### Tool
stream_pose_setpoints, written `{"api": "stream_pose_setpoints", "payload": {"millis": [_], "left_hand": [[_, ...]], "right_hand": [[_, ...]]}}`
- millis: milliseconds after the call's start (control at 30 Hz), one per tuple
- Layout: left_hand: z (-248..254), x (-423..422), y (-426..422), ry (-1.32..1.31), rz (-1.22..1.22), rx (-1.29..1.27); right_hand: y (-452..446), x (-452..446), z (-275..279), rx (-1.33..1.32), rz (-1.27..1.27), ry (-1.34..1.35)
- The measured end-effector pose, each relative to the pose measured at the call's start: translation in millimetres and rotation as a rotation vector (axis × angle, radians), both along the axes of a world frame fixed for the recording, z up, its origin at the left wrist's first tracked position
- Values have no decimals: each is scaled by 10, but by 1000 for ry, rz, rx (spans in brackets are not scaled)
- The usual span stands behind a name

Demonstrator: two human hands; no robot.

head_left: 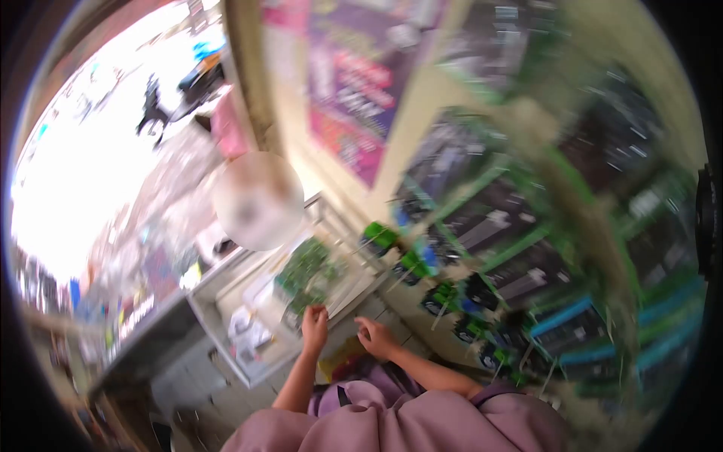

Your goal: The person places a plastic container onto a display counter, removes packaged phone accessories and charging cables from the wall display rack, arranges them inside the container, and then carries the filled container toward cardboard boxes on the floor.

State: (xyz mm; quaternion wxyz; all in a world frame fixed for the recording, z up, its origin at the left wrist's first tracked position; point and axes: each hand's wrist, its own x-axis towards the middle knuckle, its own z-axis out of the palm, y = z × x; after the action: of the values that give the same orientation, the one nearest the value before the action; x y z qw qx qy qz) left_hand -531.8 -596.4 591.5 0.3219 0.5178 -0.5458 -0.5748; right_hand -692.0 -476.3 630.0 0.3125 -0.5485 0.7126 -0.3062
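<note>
My left hand is closed at the lower edge of a clear bag with green contents; its fingertips meet, and whether they pinch the bag is too blurred to tell. To its right, my right hand hangs over the front edge of the counter, with fingers curled and apart from the bag. The bag lies on a pale framed counter top. White crumpled packets rest on the counter left of the bag.
Green-edged packages hang on the wall at right, with green packs near the counter. A poster is above. Beyond the counter stand a person in pink, face blurred out, and a scooter.
</note>
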Motion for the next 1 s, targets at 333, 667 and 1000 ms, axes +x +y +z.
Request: {"api": "stream_pose_setpoints", "payload": {"millis": [333,667,1000], "left_hand": [[1962,-1388,1412,206,-1550,173],[5045,-1860,3762,894,-2373,-602],[7329,-2937,5281,1014,-1410,-841]], "right_hand": [[2490,-443,1521,157,-423,-220],[4796,305,4527,-103,-658,337],[5963,-638,6453,-777,-1358,794]]}}
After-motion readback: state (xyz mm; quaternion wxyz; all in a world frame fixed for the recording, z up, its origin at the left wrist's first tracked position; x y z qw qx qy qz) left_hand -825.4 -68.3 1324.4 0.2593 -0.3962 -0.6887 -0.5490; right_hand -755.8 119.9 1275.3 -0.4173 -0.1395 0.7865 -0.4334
